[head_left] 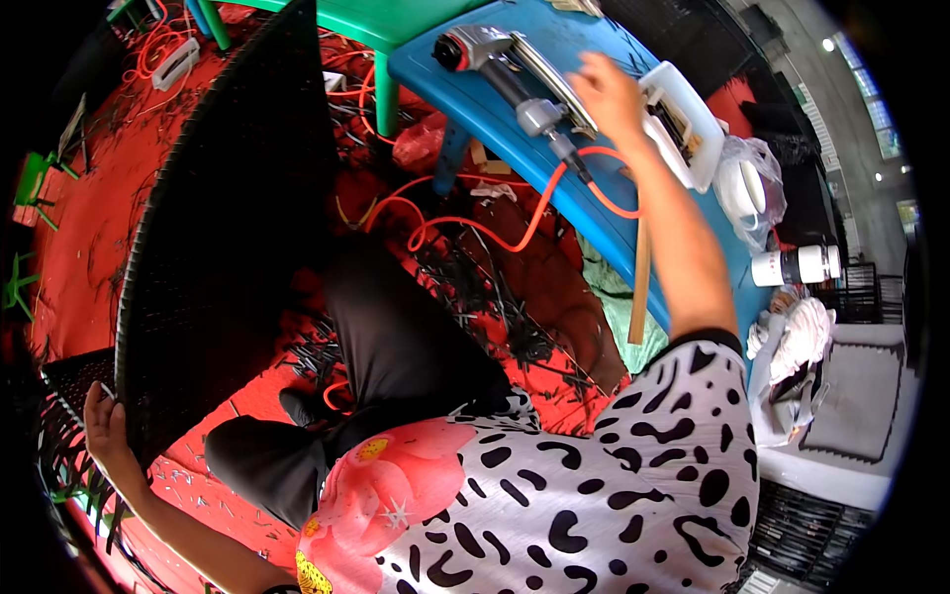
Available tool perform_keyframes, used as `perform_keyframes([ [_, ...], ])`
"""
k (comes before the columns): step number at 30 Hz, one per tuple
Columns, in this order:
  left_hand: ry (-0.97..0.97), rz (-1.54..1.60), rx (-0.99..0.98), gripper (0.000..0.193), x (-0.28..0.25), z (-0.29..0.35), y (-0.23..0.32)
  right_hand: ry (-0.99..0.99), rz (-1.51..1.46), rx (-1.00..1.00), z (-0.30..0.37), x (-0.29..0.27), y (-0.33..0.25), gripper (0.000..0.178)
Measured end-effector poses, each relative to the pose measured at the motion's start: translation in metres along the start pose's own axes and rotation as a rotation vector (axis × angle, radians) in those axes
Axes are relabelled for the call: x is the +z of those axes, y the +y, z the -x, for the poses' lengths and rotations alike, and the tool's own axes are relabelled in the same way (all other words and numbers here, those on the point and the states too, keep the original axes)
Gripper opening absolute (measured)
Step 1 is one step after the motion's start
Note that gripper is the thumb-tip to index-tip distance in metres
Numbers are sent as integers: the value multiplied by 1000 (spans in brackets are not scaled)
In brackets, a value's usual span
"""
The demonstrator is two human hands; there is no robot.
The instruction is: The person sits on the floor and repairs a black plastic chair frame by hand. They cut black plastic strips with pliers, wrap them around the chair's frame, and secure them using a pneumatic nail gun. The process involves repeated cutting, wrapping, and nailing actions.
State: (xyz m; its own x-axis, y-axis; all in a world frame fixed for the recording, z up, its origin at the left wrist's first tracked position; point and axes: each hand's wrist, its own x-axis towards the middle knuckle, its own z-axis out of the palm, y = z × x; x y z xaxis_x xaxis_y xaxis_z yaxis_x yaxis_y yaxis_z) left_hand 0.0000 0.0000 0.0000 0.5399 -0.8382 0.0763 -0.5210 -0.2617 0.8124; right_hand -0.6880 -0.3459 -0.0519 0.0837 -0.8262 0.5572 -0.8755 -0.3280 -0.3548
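A large black woven panel (213, 257) with a ribbed edge stands tilted at my left, beside my legs. My left hand (107, 428) holds its lower left edge, the fingers up along the rim. Over the blue table (465, 94) my right hand (612, 97) is raised, fingers loosely bent and nothing visible in them. It is between a grey and black air stapler (510, 84), lying on the table, and a white plastic tray (698, 119) with small dark and tan pieces. An orange air hose (539, 223) runs from the stapler's handle down to the floor.
A green table (366, 20) adjoins the blue one. A bagged white cup (747, 188) and a white bottle (792, 265) stand at the right edge, near a wooden strip (641, 282). Black strip scraps (485, 287) litter the red floor (89, 257). Loose strands (69, 465) hang lower left.
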Motion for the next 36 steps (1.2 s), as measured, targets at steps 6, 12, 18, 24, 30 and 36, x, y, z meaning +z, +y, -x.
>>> perform_keyframes([
  [6,13,-135,86,41,34,6,-5,277,-49,282,139,-152,102,5],
  [12,-3,65,-46,41,18,-5,-16,-361,-474,28,201,-27,-107,15],
  [18,117,-143,-26,43,38,7,13,-1204,-149,15,289,206,-52,16],
  [24,124,-232,-137,47,17,21,13,-925,-232,-136,269,347,-58,11],
  [30,130,-189,-71,52,12,8,22,-985,-7,-295,174,466,-60,18],
  [36,178,-15,-251,71,11,4,6,-1003,383,-276,149,545,-27,19],
])
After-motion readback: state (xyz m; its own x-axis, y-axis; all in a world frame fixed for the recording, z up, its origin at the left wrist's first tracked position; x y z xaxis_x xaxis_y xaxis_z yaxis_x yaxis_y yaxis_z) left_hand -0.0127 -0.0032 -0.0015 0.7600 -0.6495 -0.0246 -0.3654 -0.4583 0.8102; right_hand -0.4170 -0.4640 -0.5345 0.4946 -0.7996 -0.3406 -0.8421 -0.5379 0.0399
